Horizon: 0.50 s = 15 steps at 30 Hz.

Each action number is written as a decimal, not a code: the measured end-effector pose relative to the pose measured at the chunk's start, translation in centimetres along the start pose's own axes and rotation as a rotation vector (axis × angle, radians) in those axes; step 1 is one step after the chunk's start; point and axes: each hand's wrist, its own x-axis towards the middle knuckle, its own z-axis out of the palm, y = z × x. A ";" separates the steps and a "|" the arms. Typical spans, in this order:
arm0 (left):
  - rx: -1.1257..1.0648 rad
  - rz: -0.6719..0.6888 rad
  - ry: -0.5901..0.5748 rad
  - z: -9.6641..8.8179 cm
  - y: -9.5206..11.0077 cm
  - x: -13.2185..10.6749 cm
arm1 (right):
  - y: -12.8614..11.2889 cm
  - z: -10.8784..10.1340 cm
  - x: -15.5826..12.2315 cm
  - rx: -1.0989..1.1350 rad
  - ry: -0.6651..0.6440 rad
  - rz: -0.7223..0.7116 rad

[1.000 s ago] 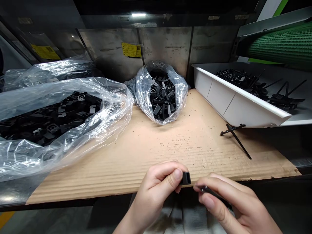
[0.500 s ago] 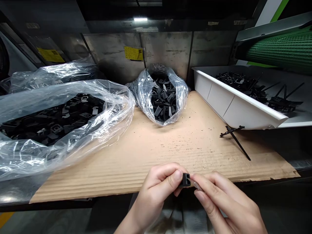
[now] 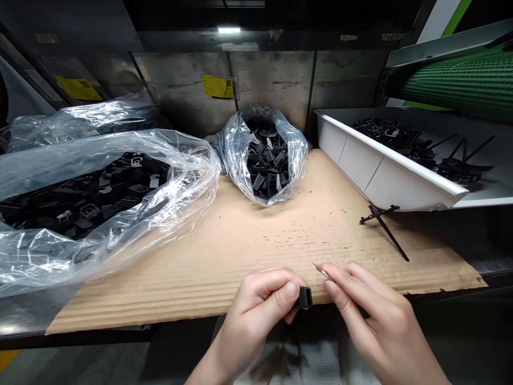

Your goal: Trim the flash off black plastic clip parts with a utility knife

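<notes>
My left hand (image 3: 264, 302) pinches a small black plastic part (image 3: 305, 298) between thumb and forefinger, with one end of the part sticking out to the right. In my right hand (image 3: 372, 315), thumb and forefinger close on a small pointed metal blade (image 3: 325, 274). Its thin tip points up and to the left, apart from the black part. Both hands are at the front edge of the cardboard sheet (image 3: 240, 251). The fingers hide the rest of the part and of the blade.
A large clear bag (image 3: 192, 160) of black parts lies at left, and a smaller bag (image 3: 296, 144) stands at the back. A white tray (image 3: 385, 179) at right holds black pieces. One black branched piece (image 3: 387, 230) lies before it. Dark crumbs dot the cardboard.
My right hand has drawn the blade up, away from the black part's open end. My left hand keeps hold of the part, which looks slightly turned.
</notes>
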 end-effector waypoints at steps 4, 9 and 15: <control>-0.050 -0.082 -0.026 0.2 0.0 0.1 | -0.2 -1.0 0.0 0.141 -0.011 0.097; 0.027 -0.079 -0.030 0.1 0.1 0.1 | -1.2 -0.9 1.2 0.455 -0.066 0.375; 0.030 -0.098 -0.039 -0.1 0.0 -0.1 | -1.8 0.5 2.5 0.698 -0.118 0.448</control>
